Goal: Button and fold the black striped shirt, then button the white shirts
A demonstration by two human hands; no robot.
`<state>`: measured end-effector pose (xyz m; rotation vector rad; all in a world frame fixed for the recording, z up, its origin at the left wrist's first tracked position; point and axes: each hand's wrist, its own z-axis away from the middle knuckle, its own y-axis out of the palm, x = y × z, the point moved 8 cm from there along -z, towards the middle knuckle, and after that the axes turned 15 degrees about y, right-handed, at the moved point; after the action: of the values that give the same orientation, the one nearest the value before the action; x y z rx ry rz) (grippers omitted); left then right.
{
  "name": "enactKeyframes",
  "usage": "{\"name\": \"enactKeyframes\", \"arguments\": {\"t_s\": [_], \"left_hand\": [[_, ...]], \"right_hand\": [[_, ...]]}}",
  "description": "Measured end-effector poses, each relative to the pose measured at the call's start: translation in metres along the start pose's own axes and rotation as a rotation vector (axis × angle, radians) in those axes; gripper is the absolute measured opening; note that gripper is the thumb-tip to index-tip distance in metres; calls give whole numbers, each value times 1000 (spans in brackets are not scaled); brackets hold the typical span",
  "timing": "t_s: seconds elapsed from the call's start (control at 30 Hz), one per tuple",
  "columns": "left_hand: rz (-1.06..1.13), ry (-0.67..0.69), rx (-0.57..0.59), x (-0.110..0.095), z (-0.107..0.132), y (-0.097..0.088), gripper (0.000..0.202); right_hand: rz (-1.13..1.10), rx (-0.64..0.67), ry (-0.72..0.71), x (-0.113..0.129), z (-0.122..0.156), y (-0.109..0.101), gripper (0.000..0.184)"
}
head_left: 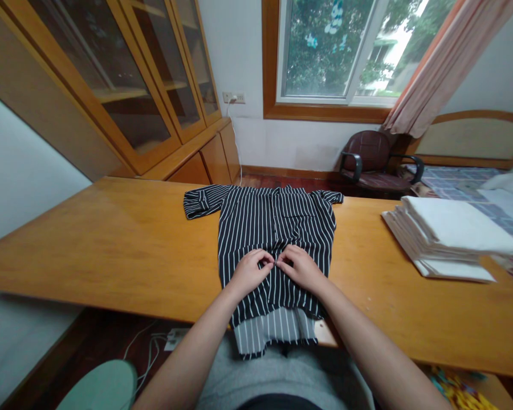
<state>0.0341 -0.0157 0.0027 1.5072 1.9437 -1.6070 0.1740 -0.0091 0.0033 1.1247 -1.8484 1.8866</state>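
Observation:
A black shirt with white stripes (256, 222) lies spread on the wooden table, its sleeves out to both sides at the far edge. Its hem hangs over the near edge and shows a paler grey inner side. My left hand (253, 269) pinches the shirt's front near the middle line. Just to its right, my right hand (300, 266) pinches the cloth too, the fingertips of both hands almost meeting. Around them the fabric is bunched and wrinkled. Whether a button sits between the fingers is too small to tell.
On the table's (123, 245) right side rests a stack of folded white cloth or sheets (448, 233). A glass-door cabinet (141, 85) stands at the far left. Beyond the table is a dark red armchair (370, 159). A pale green stool (102, 387) is at the lower left, near white cables.

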Motion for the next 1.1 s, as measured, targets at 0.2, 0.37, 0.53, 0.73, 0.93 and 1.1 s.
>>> {"name": "enactKeyframes", "arguments": {"t_s": [0.2,0.37,0.53,0.73,0.93,1.1], "left_hand": [[28,-54,-12,5,1,1,9],[-43,-9,7,6,1,1,9],[-21,2,32,5,0,1,9],[5,5,62,5,-1,2,11],[21,-5,71,3,-1,1,12],[18,-18,65,1,-1,0,12]], "right_hand": [[-12,2,-10,-1,0,0,6],[-26,5,-34,-1,0,0,9],[-26,5,-28,-5,-1,3,15],[-77,-15,33,-7,-2,-1,12],[-72,4,40,-4,-2,-2,28],[-14,10,-42,-4,-3,3,14]]}}
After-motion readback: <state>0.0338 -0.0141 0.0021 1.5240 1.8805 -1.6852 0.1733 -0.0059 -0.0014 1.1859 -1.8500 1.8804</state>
